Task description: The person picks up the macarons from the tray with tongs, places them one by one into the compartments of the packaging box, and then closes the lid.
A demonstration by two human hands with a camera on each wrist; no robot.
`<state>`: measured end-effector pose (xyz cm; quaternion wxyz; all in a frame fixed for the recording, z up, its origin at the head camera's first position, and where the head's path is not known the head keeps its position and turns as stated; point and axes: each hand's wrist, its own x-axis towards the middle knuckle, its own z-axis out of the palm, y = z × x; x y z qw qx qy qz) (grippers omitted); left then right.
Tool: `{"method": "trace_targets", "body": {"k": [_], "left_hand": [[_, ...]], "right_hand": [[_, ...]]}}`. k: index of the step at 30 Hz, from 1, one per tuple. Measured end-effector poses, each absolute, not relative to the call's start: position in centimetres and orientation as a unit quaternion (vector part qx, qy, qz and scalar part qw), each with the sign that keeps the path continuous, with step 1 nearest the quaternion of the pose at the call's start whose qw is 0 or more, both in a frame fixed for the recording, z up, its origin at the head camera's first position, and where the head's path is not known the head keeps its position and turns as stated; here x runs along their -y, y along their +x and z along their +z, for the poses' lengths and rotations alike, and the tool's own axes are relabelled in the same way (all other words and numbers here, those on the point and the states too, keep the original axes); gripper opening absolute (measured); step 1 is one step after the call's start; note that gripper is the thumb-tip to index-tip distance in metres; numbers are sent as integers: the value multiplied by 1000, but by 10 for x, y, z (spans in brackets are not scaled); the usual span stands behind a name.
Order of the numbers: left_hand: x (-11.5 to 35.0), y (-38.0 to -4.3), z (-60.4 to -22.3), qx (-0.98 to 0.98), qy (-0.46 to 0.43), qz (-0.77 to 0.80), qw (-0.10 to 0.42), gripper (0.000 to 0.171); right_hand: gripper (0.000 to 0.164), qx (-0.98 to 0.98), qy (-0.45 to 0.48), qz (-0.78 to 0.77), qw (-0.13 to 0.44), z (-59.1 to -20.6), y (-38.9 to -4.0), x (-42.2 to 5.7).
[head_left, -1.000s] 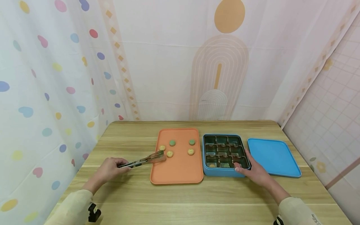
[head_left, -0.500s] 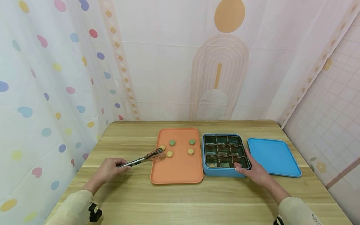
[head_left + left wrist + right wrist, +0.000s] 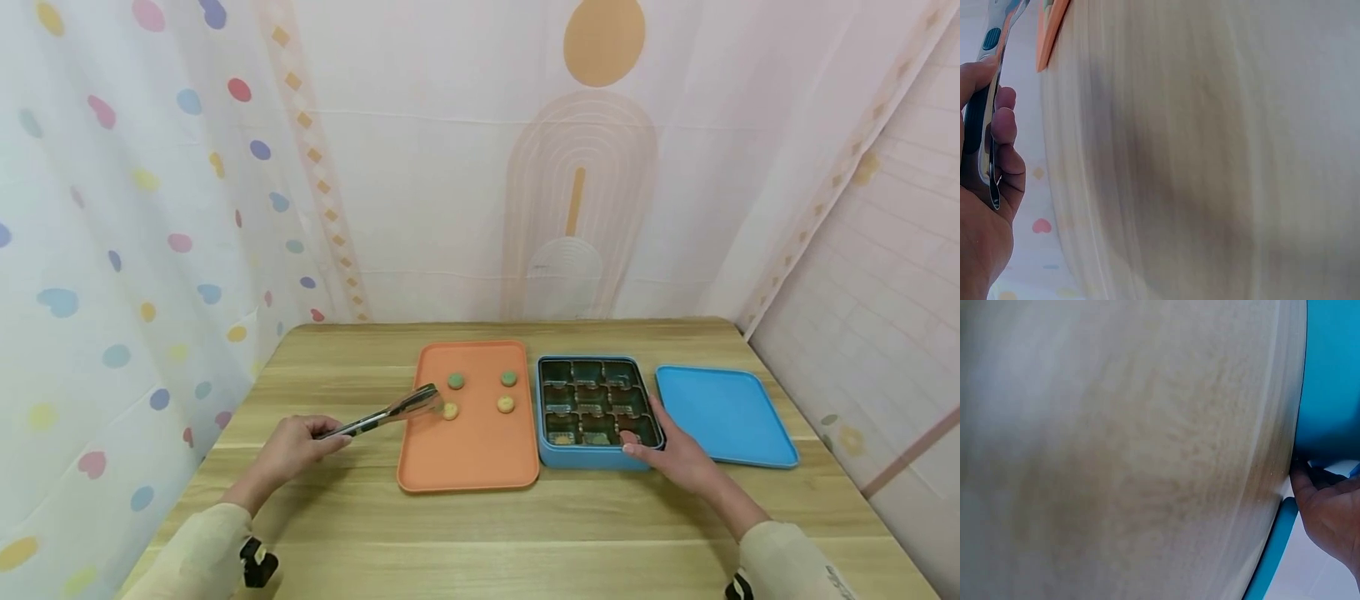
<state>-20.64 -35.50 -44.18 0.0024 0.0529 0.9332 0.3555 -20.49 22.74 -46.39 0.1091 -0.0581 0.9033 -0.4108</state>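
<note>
My left hand [image 3: 294, 450] grips the handle of metal tongs [image 3: 372, 419], also seen in the left wrist view with fingers [image 3: 1005, 128] wrapped round them. The tongs' tips are over the left side of an orange tray [image 3: 472, 462]. A yellow cookie [image 3: 449, 411] lies just right of the tips; whether another is between them is hidden. Farther right is a second yellow cookie [image 3: 506, 404], with two green cookies [image 3: 456, 381] behind. My right hand [image 3: 684, 460] holds the front right corner of a blue box [image 3: 588, 458], thumb over its rim. Its front compartments hold a yellow, a green and a reddish cookie [image 3: 628, 437].
A flat blue lid [image 3: 727, 412] lies right of the box, behind my right wrist. The box stands close beside the tray's right edge on the wooden table [image 3: 465, 550]. A patterned curtain [image 3: 450, 183] hangs behind the table.
The tongs' tips have shifted slightly back and up over the tray's left side. The leftmost yellow cookie, visible before, is now out of sight at the tips. The right hand stays on the box.
</note>
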Motion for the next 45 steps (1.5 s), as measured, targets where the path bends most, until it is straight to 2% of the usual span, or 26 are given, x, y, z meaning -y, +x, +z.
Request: {"method": "trace_targets", "body": {"k": [15,45], "left_hand": [[323,-227,-431,-925,66,375,19,23],[212,-267,-416,-891,143,428,54,13]], "right_hand": [[108,-904,-58,-410,108,-463,-205,-226],[109,-903,-61,-410,111,-463,-206,-226]]}}
